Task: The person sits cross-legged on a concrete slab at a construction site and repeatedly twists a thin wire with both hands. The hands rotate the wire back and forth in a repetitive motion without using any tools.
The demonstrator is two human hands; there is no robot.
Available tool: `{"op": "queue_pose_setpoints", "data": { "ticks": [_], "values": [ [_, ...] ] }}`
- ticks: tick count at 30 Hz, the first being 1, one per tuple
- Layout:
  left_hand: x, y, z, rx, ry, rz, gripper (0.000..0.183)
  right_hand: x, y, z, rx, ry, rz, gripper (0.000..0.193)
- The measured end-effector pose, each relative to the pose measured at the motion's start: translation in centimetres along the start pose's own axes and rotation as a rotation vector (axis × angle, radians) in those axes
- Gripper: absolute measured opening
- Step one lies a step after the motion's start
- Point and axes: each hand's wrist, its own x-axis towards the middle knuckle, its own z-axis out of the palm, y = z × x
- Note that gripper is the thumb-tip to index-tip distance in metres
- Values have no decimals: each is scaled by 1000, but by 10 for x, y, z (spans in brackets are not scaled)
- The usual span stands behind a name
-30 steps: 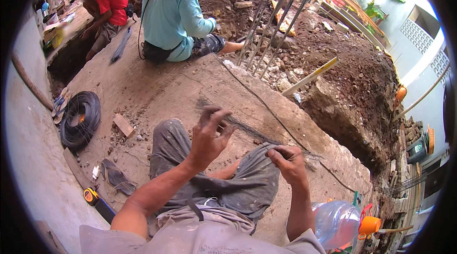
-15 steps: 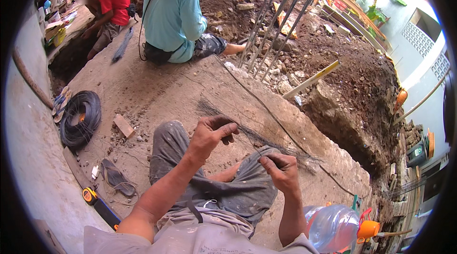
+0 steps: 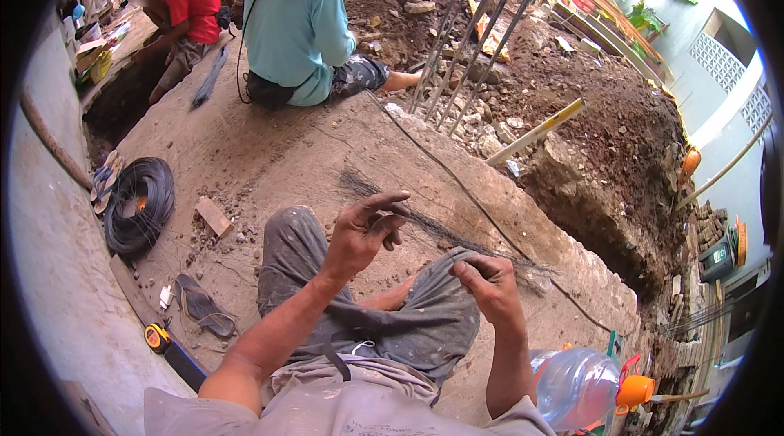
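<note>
Wire bundle: the thin dark wires (image 3: pixel 445 232) lie on the concrete slab (image 3: pixel 269 142) in front of my folded legs, just beyond both my hands; I place everything else by them.
Bundle's long axis: slanting, from a frayed end away to my left down to a frayed end nearer me on the right, where it meets a dark cable (image 3: pixel 467 193) in view.
Left hand: my left hand (image 3: pixel 353 240) is raised on the near side of the bundle, toward its far-left half. The fingers are curled loosely, thumb and forefinger apart; I cannot tell whether a fine strand hangs there.
Right hand: my right hand (image 3: pixel 496 285) is at my knee, just short of the bundle's near-right end. The tips of thumb and forefinger look pressed together; whether they pinch a strand is too small to tell.
Nearer hand: my left fingertips overlap the bundle's line from my viewpoint, so I judge the left nearer, though its height over the wires is unclear.
Grey trousers: my right knee (image 3: pixel 425 322) sits between my lap and the bundle.
Wire coil: a dark ring of wire (image 3: pixel 139 238) lies well left of the bundle, with a brick piece (image 3: pixel 214 217) between them.
Bottle: a big clear bottle (image 3: pixel 576 391) stands apart, nearer me than the bundle's right end.
</note>
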Motion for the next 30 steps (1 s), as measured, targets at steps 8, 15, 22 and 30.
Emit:
{"op": "queue_pose_setpoints", "data": {
  "ticks": [8, 15, 22, 30],
  "values": [
    [6, -4, -8, 439, -106, 155, 14, 2, -6, -5, -39, 4, -149, 16],
    [2, 0, -12, 540, -254, -22, 19, 7, -21, -22, -796, -377, -249, 14],
    [3, -1, -13, 591, -155, -340, 30, 46, 20, -2, -906, 269, -271, 21],
    [7, -1, -22, 135, -204, -583, 28, 45, -8, -49, -64, -160, -133, 20]
  ]
}}
